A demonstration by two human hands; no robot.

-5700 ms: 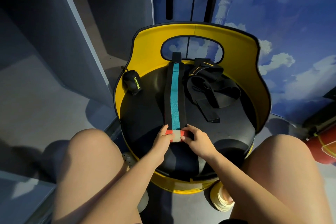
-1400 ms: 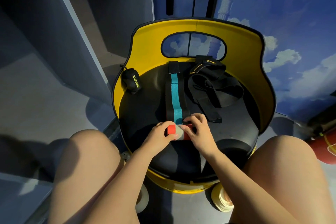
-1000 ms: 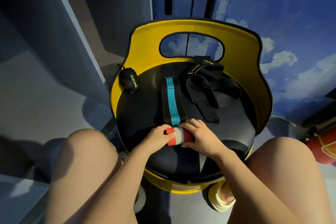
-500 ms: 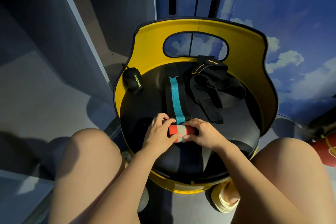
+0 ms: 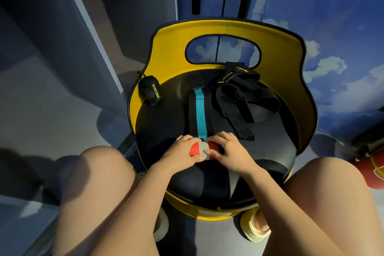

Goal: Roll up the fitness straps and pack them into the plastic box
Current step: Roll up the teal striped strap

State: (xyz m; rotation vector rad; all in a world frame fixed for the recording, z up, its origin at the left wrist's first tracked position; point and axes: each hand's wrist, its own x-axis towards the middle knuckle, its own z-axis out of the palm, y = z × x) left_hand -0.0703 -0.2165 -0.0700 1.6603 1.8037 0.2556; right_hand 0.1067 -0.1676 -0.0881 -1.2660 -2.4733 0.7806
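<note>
A black strap with a teal centre stripe [image 5: 200, 108] lies lengthwise on the black seat of a yellow chair [image 5: 228, 45]. Its near end is wound into a small red and grey roll [image 5: 200, 149]. My left hand [image 5: 182, 149] grips the roll's left end and my right hand [image 5: 228, 149] grips its right end, fingers curled over the top. A loose tangle of black straps [image 5: 247, 97] lies on the seat to the right. A rolled black strap marked XUEYING [image 5: 150, 91] sits at the seat's left rim. No plastic box is in view.
My bare knees flank the seat at the bottom. A grey cabinet panel [image 5: 62, 48] stands to the left. A blue wall painted with clouds [image 5: 332, 27] rises behind and right. A red object [image 5: 372, 168] lies on the floor at the right edge.
The roll has grown and travelled up the strap away from me, so the flat teal length has shortened. Both hands stayed on the roll, shifting their fingers.
</note>
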